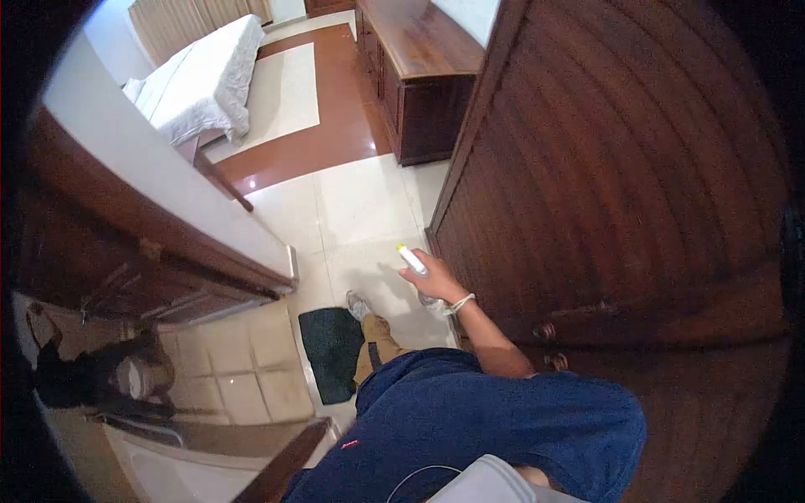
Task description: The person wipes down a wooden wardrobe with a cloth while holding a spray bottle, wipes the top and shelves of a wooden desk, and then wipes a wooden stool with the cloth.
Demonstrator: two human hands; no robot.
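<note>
My right hand [432, 277] is wrapped around a spray bottle [411, 258] with a white trigger head and a yellow nozzle tip. The nozzle points ahead and slightly left. Most of the bottle's body is hidden beneath the hand; a little see-through plastic shows near the wrist, which wears a pale band. The arm reaches forward beside a dark wooden door [620, 168]. My left hand is out of view.
A dark green mat [329, 352] lies by my foot at a bathroom doorway. Inside the bathroom another person in dark clothes [92, 369] bends over. Ahead stand a wooden cabinet [436, 42] and a white-covered bed [210, 71]. An open door [126, 243] is at left.
</note>
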